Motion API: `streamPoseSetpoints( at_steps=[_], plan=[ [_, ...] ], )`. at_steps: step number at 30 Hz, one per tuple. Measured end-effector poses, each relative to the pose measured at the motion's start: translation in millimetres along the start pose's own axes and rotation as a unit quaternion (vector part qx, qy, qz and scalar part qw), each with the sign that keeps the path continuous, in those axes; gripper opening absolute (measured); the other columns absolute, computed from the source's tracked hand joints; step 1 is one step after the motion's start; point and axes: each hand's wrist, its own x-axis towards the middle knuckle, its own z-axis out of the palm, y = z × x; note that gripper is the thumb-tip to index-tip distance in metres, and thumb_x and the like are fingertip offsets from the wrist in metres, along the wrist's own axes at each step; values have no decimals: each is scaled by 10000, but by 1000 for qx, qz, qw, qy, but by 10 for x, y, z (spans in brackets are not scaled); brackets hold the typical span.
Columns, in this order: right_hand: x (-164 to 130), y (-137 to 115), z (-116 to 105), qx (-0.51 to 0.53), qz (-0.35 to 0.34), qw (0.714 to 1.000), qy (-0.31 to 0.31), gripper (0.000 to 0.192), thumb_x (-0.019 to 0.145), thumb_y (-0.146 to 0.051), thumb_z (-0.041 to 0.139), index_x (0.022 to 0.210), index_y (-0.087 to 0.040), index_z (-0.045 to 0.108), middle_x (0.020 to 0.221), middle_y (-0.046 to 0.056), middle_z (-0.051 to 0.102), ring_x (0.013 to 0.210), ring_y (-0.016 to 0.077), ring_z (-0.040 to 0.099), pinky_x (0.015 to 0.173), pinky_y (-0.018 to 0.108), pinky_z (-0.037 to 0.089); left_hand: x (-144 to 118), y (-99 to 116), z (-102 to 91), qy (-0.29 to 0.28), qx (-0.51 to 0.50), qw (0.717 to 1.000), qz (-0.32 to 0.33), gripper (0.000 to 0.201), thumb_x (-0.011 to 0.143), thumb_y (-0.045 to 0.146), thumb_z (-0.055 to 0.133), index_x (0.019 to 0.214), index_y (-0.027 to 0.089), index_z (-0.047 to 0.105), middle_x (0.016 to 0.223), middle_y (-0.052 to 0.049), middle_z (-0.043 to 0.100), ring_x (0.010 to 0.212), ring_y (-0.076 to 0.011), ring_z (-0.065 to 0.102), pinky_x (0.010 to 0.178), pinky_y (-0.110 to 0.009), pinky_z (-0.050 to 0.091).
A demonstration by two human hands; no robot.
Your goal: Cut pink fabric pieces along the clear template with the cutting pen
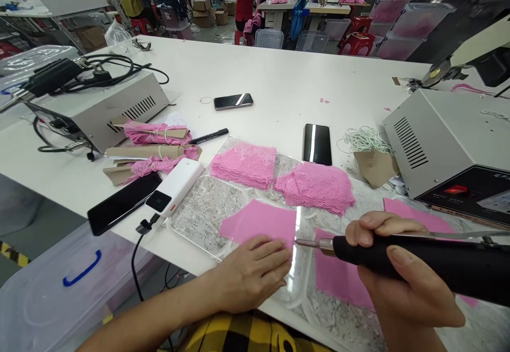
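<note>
My left hand lies flat, fingers stretched out, on the lower part of a pink fabric piece that rests on a clear template over a marbled sheet. In my right hand is a black handheld ultrasonic welding gun, fingers wrapped round its body. Its thin metal tip points left and reaches the fabric's right edge; whether it touches cannot be told. Behind are a stack of pink lace pieces and a second lace stack. More pink fabric lies beneath the gun.
A grey machine box stands at right, another grey box at left with a second gun on top. Phones, a white power bank, a pen, tied pink bundles and white cord lie about. Co-workers are beyond.
</note>
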Motion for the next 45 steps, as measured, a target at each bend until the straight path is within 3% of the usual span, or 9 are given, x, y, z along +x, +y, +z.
streamPoseSetpoints(
  at_steps=[5, 16, 21, 25, 28, 32, 35, 45],
  plan=[
    [-43, 14, -10, -5, 11, 1000, -28, 103, 742, -243, 599, 821, -190, 637, 830, 28, 591, 598, 113, 535, 559, 306, 505, 14, 1, -11, 9, 2, 1000, 2, 221, 999, 188, 495, 1135, 77, 629, 1160, -105, 715, 1124, -212, 630, 989, -361, 482],
    [-38, 35, -26, -18, 16, 999, -29, 58, 724, -213, 600, 771, -186, 619, 786, 19, 606, 581, 111, 539, 552, 310, 512, -7, -3, 25, -8, 10, 1000, 3, 243, 988, 213, 518, 1145, 66, 630, 1165, -103, 709, 1118, -204, 617, 983, -347, 471],
    [26, 48, -3, -19, 11, 999, 41, 102, 630, -238, 600, 711, -181, 625, 733, 20, 599, 533, 109, 497, 494, 301, 467, -39, 1, -21, 14, -7, 1000, -15, 239, 985, 253, 527, 1113, 91, 648, 1167, -91, 711, 1129, -184, 615, 1015, -322, 463],
    [109, 87, 114, -19, -4, 992, 128, 127, 582, -259, 596, 681, -185, 622, 754, 18, 589, 557, 109, 487, 522, 307, 464, -187, -129, -136, 58, 26, 994, -86, 239, 999, 230, 498, 1150, 119, 647, 1228, -91, 690, 1222, -202, 582, 1069, -357, 441],
    [138, 120, 229, -25, -10, 990, 140, 127, 609, -246, 609, 724, -194, 622, 814, 17, 599, 608, 116, 509, 586, 325, 489, -314, -315, -240, 14, 71, 990, -124, 297, 1018, 228, 456, 1254, 138, 610, 1355, -107, 612, 1344, -248, 487, 1079, -424, 434],
    [127, 167, 346, -46, -14, 993, 107, 106, 653, -221, 623, 754, -191, 617, 850, 16, 594, 649, 117, 526, 657, 341, 507, -375, -517, -313, -78, 79, 985, -132, 377, 1039, 311, 414, 1375, 191, 535, 1507, -77, 461, 1424, -312, 377, 1103, -526, 389],
    [113, 198, 399, -55, -18, 994, 92, 101, 662, -220, 619, 758, -188, 615, 851, 16, 581, 654, 116, 522, 658, 338, 504, -346, -589, -311, -114, 60, 983, -134, 417, 1038, 410, 408, 1392, 223, 523, 1522, -52, 443, 1446, -330, 332, 1142, -569, 319],
    [96, 241, 425, -65, -16, 993, 98, 115, 645, -209, 609, 757, -186, 594, 843, 12, 567, 652, 111, 508, 655, 327, 492, -334, -617, -276, -126, 37, 980, -151, 470, 1013, 472, 457, 1410, 228, 517, 1522, -74, 440, 1469, -320, 283, 1192, -560, 223]
  ],
)
